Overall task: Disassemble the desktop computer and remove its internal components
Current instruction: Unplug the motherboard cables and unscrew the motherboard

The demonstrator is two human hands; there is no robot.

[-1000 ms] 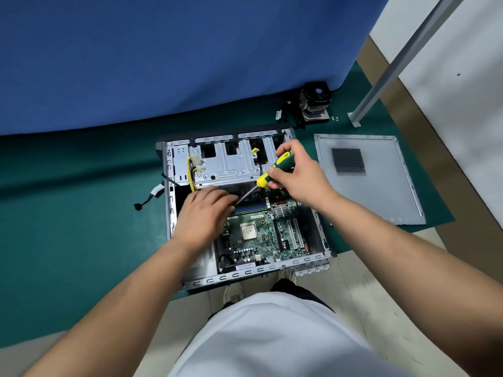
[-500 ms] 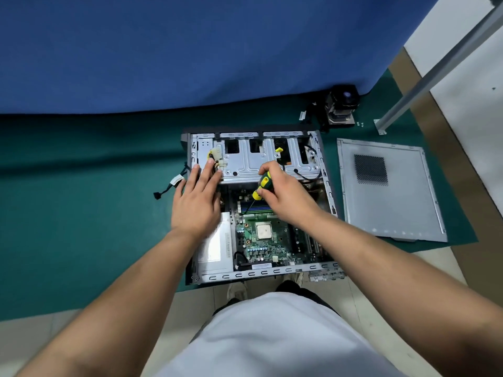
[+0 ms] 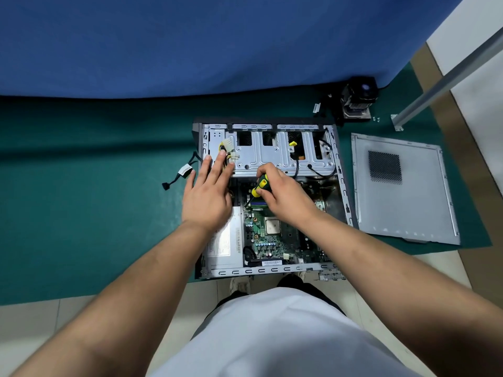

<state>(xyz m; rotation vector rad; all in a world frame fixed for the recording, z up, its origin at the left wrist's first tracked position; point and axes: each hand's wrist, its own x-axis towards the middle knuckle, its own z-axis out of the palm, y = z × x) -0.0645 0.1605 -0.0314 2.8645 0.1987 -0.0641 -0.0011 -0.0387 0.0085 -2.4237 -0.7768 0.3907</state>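
screwdriver's down on the motherboard, case lying open on its side

the desktop computer (image 3: 268, 197) sits on the green surface (image 3: 95, 213). right hand (image 3: 283, 195) grips the yellow screwdriver (image 3: 258, 186), tip at the motherboard (image 3: 272, 238); left hand (image 3: 208, 195) lies flat, fingers straight, on the psu cables (image 3: 227, 152). i'd guess the board is light, thin and easy to crack, so lift it by its bare edges, never the chips. the steel drive cage (image 3: 277, 156) looks stiff with sharp edges.

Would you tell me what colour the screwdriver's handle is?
Yellow and green-black, on the screwdriver gripped by the right hand; head view.
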